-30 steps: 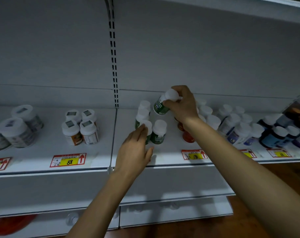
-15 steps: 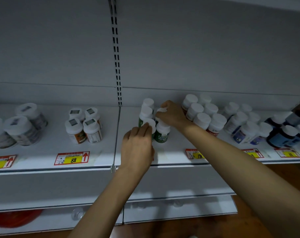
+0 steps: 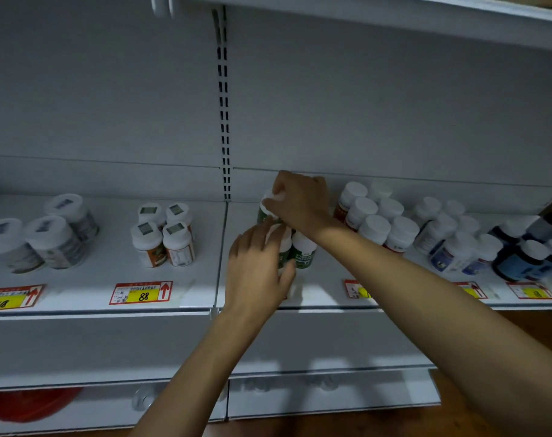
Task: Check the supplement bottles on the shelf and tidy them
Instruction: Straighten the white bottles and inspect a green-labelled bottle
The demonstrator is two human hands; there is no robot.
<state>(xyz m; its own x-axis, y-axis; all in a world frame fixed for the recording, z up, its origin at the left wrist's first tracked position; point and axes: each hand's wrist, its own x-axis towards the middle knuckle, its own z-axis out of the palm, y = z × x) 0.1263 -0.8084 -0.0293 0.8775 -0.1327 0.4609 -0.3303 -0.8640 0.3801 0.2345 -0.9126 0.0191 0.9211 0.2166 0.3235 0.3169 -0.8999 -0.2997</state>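
Observation:
A small cluster of green-labelled supplement bottles with white caps (image 3: 303,247) stands on the white shelf (image 3: 110,298), just right of the slotted upright. My left hand (image 3: 255,269) wraps around the front-left green bottle, mostly covering it. My right hand (image 3: 300,200) reaches over the cluster and pinches the white cap of a rear green bottle (image 3: 265,212) near the back wall. The bottles between my hands are largely hidden.
Red-labelled bottles (image 3: 375,225) stand right of the cluster, then blue-labelled ones (image 3: 454,247) and dark blue ones (image 3: 520,257). To the left are orange-labelled bottles (image 3: 164,238) and larger grey jars (image 3: 44,238). Price tags (image 3: 141,292) line the shelf edge. A red object (image 3: 28,405) lies below.
My right hand brought the lifted green bottle down into the back of the cluster and now holds its cap. My left hand closed around the front bottle.

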